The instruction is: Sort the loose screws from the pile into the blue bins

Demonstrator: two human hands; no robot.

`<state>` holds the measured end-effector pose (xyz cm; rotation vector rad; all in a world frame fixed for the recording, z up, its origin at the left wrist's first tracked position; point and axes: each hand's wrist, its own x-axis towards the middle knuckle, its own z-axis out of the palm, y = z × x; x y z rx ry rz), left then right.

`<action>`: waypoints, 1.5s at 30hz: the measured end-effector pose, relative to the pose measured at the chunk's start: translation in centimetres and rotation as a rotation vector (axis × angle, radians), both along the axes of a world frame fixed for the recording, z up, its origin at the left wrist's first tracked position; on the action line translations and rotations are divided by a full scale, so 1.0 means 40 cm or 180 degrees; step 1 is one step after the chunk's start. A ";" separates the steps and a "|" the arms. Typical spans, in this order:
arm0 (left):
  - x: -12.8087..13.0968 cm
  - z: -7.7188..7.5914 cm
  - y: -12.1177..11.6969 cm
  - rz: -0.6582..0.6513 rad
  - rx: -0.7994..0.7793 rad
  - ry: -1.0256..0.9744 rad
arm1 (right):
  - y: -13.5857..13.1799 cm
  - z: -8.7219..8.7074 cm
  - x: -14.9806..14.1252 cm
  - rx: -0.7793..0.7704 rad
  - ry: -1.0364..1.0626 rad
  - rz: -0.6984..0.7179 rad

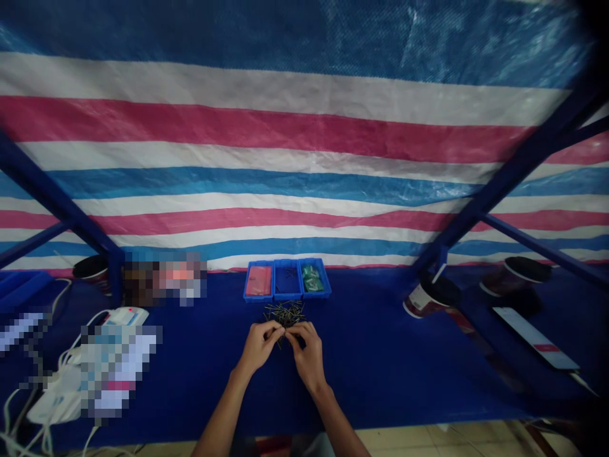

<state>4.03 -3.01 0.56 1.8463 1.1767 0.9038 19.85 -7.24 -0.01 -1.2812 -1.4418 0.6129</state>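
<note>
My left hand [261, 344] and my right hand [307, 353] meet at the near edge of a loose pile of thin, dark metal pins or screws [287, 312] on the blue table. Both hands are closed in a pinch, fingertips almost touching. Whatever sits between the fingertips is too small to make out. Just beyond the pile, three small blue bins stand side by side. Pink packets fill the left bin [259, 281], a few thin dark pieces lie in the middle bin [287, 279], and green packets are in the right bin [314, 279].
On the left lies a white power strip [57, 393] with tangled cables, beside blurred-out items. A lidded cup [428, 298] stands at the right near a blue frame post. Farther right are another cup [514, 276] and a phone [535, 338]. Striped tarp [304, 139] hangs behind the table.
</note>
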 end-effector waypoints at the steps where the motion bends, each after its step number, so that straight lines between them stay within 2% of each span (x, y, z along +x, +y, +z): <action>1: 0.000 0.000 0.000 0.0012 -0.0004 -0.0011 | 0.000 0.001 0.000 -0.0013 0.0002 0.0009; 21: 0.003 0.007 0.000 0.0039 -0.0021 -0.0011 | 0.001 0.004 0.001 -0.0033 0.0009 0.0002; 32: 0.002 0.000 0.000 0.0057 -0.0031 -0.0035 | 0.006 -0.002 0.000 -0.0062 -0.0253 -0.0103; 45: 0.000 -0.002 0.001 0.0125 -0.0080 -0.0108 | -0.001 0.006 0.001 -0.0059 -0.0160 0.0019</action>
